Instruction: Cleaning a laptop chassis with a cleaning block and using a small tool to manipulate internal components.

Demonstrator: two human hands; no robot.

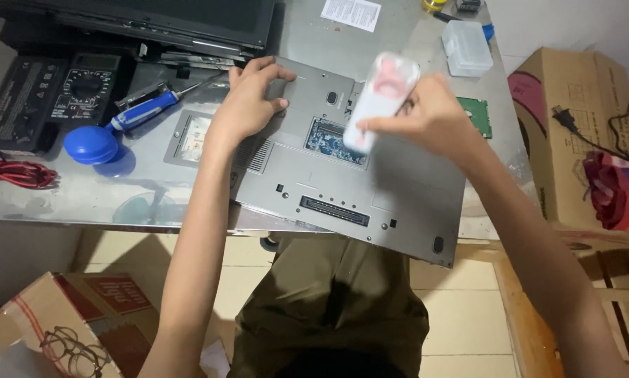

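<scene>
Upturned grey laptop (370, 175) on the metal table (83, 196), left hand (248, 105) pressed flat with fingers spread on its far-left corner; right hand (433, 115), fingers clamped on a white-pink device (381, 98), holds it lengthwise above the open circuit bay (328, 136).

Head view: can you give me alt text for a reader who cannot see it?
A person's right hand holds a white and pink brush-like tool over the open hatch of an upturned grey laptop, while the left hand presses on its corner. A blue screwdriver and blue air blower lie on the metal table.
</scene>
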